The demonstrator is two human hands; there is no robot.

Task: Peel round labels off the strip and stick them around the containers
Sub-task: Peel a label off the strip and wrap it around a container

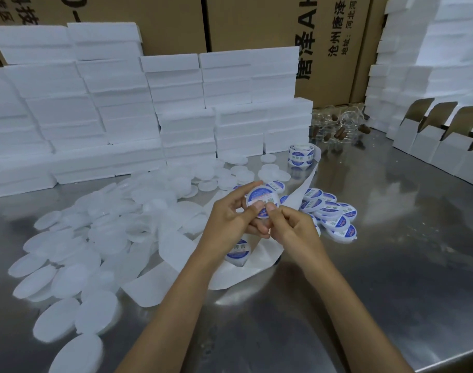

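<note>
My left hand [231, 215] grips a small round white container [262, 197] at the middle of the view. A blue and white round label covers its top. My right hand [289, 224] pinches the container's lower edge, thumb pressed on the label. The white backing strip [305, 181] curls from a label roll [301, 156] behind, passes under my hands and ends on the table near my left forearm. One label [238, 250] still sits on the strip below my hands. Several labelled containers [332, 214] lie heaped to the right.
Many plain white round containers [76, 254] spread over the steel table [391, 265] on the left. White foam boxes [122, 103] stack along the back and right. Folded white cartons [431, 141] stand at the right, clear packaging [337, 127] behind the roll.
</note>
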